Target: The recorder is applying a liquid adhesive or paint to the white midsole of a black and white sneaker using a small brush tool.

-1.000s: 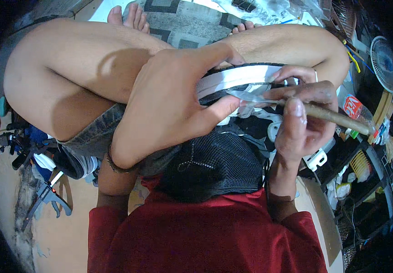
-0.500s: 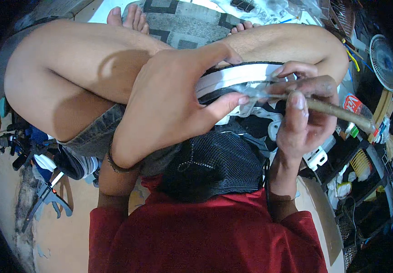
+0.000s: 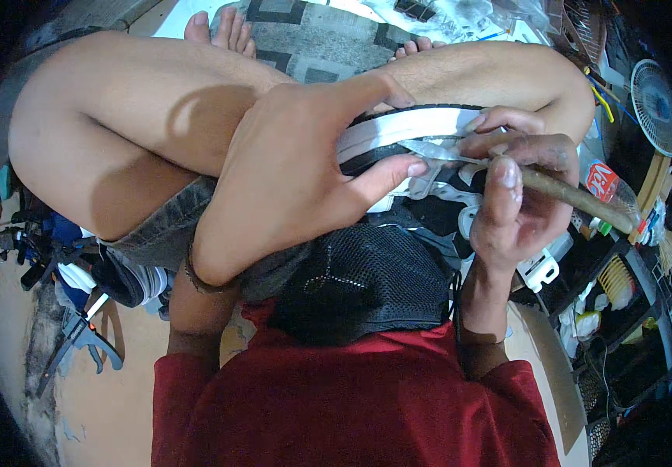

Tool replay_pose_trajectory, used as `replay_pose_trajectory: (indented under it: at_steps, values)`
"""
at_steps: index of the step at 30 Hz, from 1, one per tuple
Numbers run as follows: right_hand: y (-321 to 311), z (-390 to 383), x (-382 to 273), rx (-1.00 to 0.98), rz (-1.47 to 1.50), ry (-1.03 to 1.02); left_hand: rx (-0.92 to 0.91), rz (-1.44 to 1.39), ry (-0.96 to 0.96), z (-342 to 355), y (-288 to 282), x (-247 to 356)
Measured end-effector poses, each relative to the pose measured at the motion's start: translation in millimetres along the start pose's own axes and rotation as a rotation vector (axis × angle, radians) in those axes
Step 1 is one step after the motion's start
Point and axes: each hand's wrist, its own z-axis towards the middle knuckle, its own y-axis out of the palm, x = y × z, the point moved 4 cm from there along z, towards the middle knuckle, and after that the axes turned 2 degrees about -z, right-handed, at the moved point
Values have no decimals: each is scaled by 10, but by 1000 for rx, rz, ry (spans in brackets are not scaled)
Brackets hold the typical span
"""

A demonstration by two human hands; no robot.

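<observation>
A shoe with a white sole edge (image 3: 394, 126) and black and grey upper lies sideways in my lap. My left hand (image 3: 289, 167) is wrapped over its left end, fingers on the far edge and thumb extended along the near side. My right hand (image 3: 519, 198) grips a slim tool with a wooden handle (image 3: 573, 194) and a flat metal blade (image 3: 429, 152); some of its fingers also touch the shoe. The blade lies along the inner side of the white edge, just above my left thumb. Below the shoe is a piece of black mesh (image 3: 359, 284).
Bar clamps (image 3: 79, 342) and dark piled items lie at lower left. At right are a plastic bottle (image 3: 608, 187), a round fan (image 3: 657, 105), a yellow comb-like piece (image 3: 616, 280) and crowded racks. My bare crossed legs surround the work, with a patterned mat (image 3: 313, 43) beyond.
My left thumb has edged to the right along the shoe. My right thumb and the tool have shifted slightly upward and right, the blade staying at the white edge.
</observation>
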Motion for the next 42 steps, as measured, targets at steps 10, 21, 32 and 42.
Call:
replay_pose_trajectory:
  at_steps: [10, 21, 32, 42]
  values:
    - [-38, -5, 33, 64, 15, 37, 35, 27, 9, -9, 0, -21]
    - [-225, 37, 121, 157, 281, -30, 59, -22, -8, 0, 5, 107]
    - [-195, -68, 39, 121, 264, -153, 44, 8, 164, -39, -84, 185]
    - [-206, -82, -264, 79, 134, -323, 87, -373, 162, -71, -140, 589]
